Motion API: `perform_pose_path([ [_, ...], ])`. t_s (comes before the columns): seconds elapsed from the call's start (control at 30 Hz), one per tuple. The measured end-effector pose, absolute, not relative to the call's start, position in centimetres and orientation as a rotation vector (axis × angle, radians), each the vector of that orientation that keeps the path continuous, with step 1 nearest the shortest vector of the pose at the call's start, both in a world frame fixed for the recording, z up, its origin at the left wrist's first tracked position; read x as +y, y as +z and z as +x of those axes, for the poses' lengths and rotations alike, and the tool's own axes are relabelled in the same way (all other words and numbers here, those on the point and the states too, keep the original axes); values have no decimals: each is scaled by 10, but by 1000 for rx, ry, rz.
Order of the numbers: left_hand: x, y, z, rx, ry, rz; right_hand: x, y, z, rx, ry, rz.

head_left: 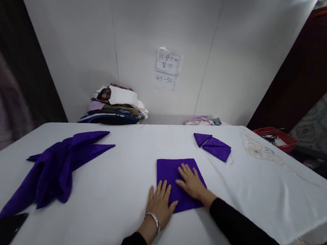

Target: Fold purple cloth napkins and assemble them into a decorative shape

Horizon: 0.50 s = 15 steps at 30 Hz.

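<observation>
A purple cloth napkin [170, 170], folded into a flat square, lies on the white-covered table. My left hand [161, 202], with a silver bracelet at the wrist, rests on its near left edge, fingers stretched out. Flat on the napkin's right part is my right hand [192, 182], its fingers spread. Farther back sits another purple napkin [217, 148], folded into a small pointed shape. To the left is a loose, crumpled heap of purple cloth [57, 167] with pointed corners.
A stack of folded clothes [115, 107] stands behind the table, with more cloth [200, 120] to its right. A red basket [277, 138] is at the back right. A black object [3, 229] lies at the near left. Handwritten paper signs [167, 68] hang on the wall.
</observation>
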<state>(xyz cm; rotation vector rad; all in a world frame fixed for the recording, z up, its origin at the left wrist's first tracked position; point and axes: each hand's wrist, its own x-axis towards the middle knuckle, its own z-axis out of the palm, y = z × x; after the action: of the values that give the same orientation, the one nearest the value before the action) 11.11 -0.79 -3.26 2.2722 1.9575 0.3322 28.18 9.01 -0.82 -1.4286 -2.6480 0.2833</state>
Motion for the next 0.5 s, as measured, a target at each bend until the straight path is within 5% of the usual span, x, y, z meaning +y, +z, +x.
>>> perform_pose_path([
  [0.5, -18, -9, 111, 1932, 414, 2190, 15, -22, 405, -2355, 333, -1642],
])
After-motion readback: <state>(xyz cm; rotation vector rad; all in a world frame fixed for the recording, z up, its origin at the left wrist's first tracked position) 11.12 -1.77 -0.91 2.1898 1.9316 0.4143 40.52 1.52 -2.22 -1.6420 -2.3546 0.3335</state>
